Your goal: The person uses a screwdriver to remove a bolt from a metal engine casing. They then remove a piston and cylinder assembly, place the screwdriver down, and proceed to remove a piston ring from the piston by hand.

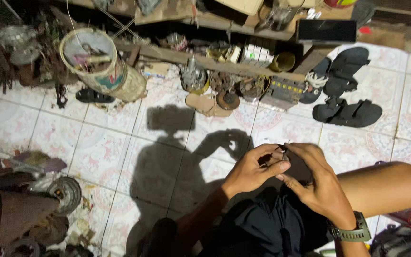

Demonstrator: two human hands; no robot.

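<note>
Patterned white floor tiles [110, 143] are seen from above, crowded along the far edge with engine parts, a tipped paint bucket [102, 64] and black sandals [347, 113]. Near the lower middle, both hands are brought together over the lap. A small dark part [281, 154] is pinched between the left hand [253, 171] and the right hand [317, 185]; each grip is pressed together on it. A green wristwatch [353, 233] is worn on the right wrist.

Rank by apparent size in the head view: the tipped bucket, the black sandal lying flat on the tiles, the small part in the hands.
1. Tipped bucket, largest.
2. Black sandal.
3. Small part pinched between left hand and right hand, mostly hidden; nearest the camera, yet smallest.
</note>
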